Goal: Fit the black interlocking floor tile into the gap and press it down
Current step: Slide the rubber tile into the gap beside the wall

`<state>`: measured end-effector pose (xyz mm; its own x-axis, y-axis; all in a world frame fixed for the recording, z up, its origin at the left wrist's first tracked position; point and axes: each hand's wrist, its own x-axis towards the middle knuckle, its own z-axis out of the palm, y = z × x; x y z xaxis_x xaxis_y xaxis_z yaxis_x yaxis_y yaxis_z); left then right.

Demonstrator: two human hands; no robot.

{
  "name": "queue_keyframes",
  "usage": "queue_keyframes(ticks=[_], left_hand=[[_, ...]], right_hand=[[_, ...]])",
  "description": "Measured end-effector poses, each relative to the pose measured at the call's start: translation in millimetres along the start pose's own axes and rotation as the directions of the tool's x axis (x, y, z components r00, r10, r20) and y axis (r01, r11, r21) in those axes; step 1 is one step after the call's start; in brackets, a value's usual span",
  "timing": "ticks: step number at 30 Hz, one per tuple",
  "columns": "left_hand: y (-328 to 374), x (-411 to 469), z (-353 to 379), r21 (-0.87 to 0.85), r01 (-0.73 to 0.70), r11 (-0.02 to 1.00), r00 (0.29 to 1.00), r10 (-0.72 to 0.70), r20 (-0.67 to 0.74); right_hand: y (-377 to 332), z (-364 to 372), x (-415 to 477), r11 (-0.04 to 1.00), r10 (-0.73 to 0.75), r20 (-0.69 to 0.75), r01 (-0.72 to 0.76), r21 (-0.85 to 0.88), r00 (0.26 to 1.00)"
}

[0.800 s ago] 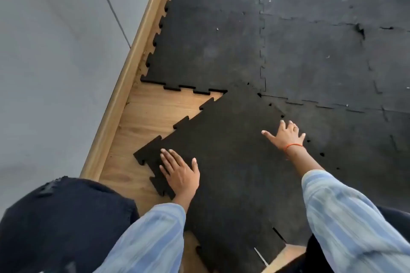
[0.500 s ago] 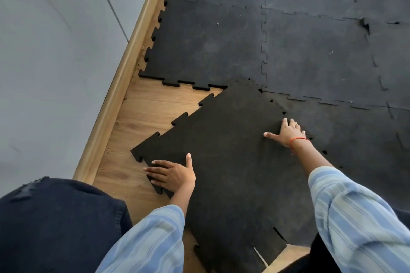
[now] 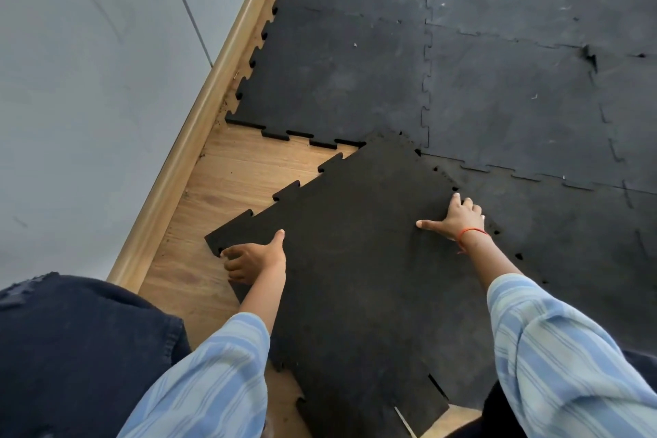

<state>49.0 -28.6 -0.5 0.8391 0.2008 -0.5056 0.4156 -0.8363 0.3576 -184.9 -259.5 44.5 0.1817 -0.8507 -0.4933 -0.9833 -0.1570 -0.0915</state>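
Observation:
The loose black interlocking tile [image 3: 359,260] lies skewed over the gap of bare wooden floor [image 3: 245,171], its far corner overlapping the laid tiles [image 3: 355,57]. My left hand [image 3: 254,260] grips the tile's left corner, fingers curled under the toothed edge and thumb on top. At the tile's right edge my right hand [image 3: 457,219], with an orange wrist band, has its thumb spread on the tile and its fingers wrapped over the edge. The underside of the tile is hidden.
A wooden skirting board [image 3: 213,96] and a grey wall [image 3: 89,82] run along the left. My dark trouser knee [image 3: 71,359] sits at the lower left. More laid black tiles [image 3: 551,99] cover the floor ahead and to the right.
My left hand went from lying flat on the tile to curling around its left corner edge. My right hand slid slightly to grip the right edge. The tile barely shifted.

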Motion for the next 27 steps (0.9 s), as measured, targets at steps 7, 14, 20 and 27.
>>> queue_keyframes(ticks=[7, 14, 20, 27], left_hand=[[34, -2, -11, -0.068, -0.107, 0.992, 0.991, 0.111, 0.070], [86, 16, -4, -0.090, -0.214, 0.973, 0.950, 0.229, 0.214], [122, 42, -3, -0.134, -0.333, 0.933, 0.879, 0.359, 0.315], [71, 31, 11, 0.160, -0.364, 0.918, 0.919, 0.326, 0.224]], right_hand=[[12, 2, -8, 0.995, 0.070, -0.014, -0.069, 0.071, 0.997], [26, 1, -23, 0.949, 0.187, 0.041, -0.192, 0.249, 0.981], [29, 10, -34, 0.929, 0.212, 0.044, -0.216, 0.301, 0.976], [33, 6, -33, 0.944, 0.268, 0.007, -0.264, 0.197, 0.963]])
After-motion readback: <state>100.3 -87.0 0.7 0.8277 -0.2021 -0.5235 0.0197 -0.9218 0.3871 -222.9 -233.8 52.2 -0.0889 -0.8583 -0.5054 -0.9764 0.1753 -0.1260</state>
